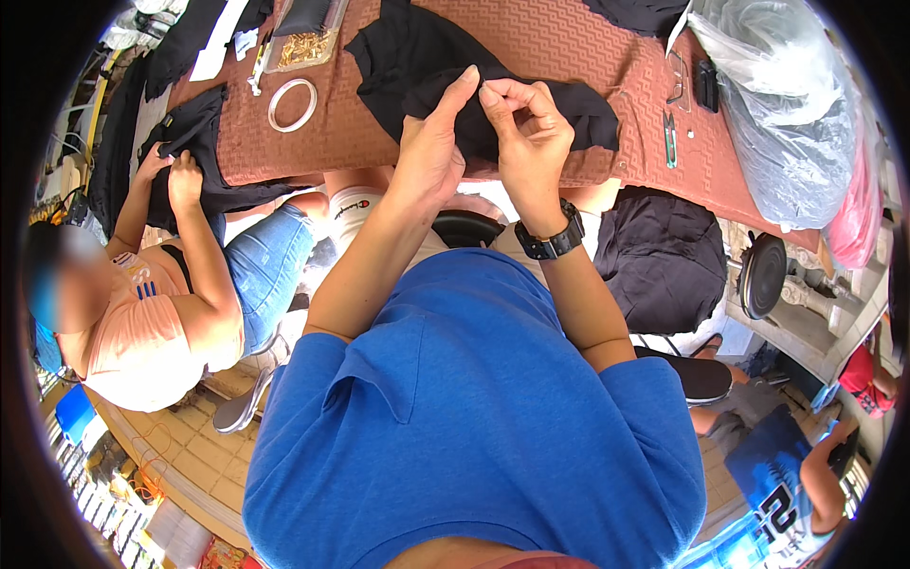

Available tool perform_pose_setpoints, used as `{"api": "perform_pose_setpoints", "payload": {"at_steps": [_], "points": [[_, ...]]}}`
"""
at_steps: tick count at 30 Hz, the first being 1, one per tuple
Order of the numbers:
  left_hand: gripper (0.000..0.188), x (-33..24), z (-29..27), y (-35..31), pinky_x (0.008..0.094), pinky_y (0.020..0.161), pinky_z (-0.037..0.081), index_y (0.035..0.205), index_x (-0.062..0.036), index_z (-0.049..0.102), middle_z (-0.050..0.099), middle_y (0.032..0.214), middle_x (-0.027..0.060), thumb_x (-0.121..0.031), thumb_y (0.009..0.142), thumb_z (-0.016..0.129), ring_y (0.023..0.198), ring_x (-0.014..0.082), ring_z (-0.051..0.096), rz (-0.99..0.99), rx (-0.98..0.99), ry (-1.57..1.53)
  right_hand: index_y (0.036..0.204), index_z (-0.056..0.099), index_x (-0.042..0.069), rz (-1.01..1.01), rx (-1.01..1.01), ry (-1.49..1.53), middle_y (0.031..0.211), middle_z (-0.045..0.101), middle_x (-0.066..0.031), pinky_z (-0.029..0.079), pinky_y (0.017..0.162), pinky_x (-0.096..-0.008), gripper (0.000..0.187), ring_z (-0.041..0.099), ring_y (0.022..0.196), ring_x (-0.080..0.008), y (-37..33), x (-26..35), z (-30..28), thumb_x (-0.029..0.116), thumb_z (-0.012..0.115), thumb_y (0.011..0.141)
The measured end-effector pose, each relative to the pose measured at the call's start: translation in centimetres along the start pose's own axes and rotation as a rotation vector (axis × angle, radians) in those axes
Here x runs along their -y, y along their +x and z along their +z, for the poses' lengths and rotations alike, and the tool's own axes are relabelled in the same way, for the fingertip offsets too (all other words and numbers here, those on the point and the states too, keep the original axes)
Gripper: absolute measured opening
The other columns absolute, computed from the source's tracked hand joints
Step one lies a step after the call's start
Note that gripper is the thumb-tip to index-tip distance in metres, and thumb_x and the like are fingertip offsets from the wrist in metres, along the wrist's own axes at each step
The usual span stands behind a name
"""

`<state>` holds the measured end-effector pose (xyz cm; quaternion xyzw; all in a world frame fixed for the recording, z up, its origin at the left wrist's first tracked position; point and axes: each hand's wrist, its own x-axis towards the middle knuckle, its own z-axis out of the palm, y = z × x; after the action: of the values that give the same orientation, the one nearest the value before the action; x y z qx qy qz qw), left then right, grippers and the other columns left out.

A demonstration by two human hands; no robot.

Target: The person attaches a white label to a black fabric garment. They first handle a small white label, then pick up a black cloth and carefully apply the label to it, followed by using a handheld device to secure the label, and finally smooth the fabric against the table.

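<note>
A piece of black cloth [417, 49], probably a garment, lies spread over the brown table in front of me. My left hand [434, 142] is closed on a fold of it, thumb pointing up and the other fingers mostly hidden. Close beside that thumb, my right hand [531, 123] is closed in a pinch over the cloth. Whatever sits between its thumb and forefinger is too small to make out. A black watch [555, 237] is on my right wrist.
On the brown tablecloth [540, 33] are a white ring [292, 104], a box of brass-coloured pieces [305, 49], thread snips [670, 140] and glasses [679, 81]. A clear plastic bag [777, 114] bulges at right. Left of me, a co-worker's hands [175, 171] handle black cloth.
</note>
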<state>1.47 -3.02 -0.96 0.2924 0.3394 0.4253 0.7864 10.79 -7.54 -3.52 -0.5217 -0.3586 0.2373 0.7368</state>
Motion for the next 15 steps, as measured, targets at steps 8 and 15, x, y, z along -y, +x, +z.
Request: {"api": "perform_pose_setpoints", "payload": {"at_steps": [8,15], "points": [[0.018,0.09,-0.16,0.02,0.0247,0.09,0.046,0.1,-0.0057,0.073,0.07,0.099,-0.0021,-0.023,0.095,0.072,0.096,0.0036,0.06,-0.015,0.016,-0.017,0.097,0.076,-0.001,0.042,0.0,0.039,0.082,0.056,0.0002,0.045,0.071,-0.022,0.01,0.053,0.075,-0.0061,0.01,0.2,-0.05,-0.001,0.076,0.087],[0.017,0.44,-0.13,0.1,0.0243,0.087,0.046,0.1,-0.0055,0.073,0.07,0.098,-0.0021,-0.022,0.095,0.072,0.094,0.0043,0.061,0.009,0.025,-0.033,0.096,0.076,-0.002,0.085,0.0,0.063,0.082,0.059,-0.0004,0.046,0.07,-0.0222,0.009,0.054,0.075,-0.0059,0.12,0.25,-0.07,-0.001,0.076,0.086]]}}
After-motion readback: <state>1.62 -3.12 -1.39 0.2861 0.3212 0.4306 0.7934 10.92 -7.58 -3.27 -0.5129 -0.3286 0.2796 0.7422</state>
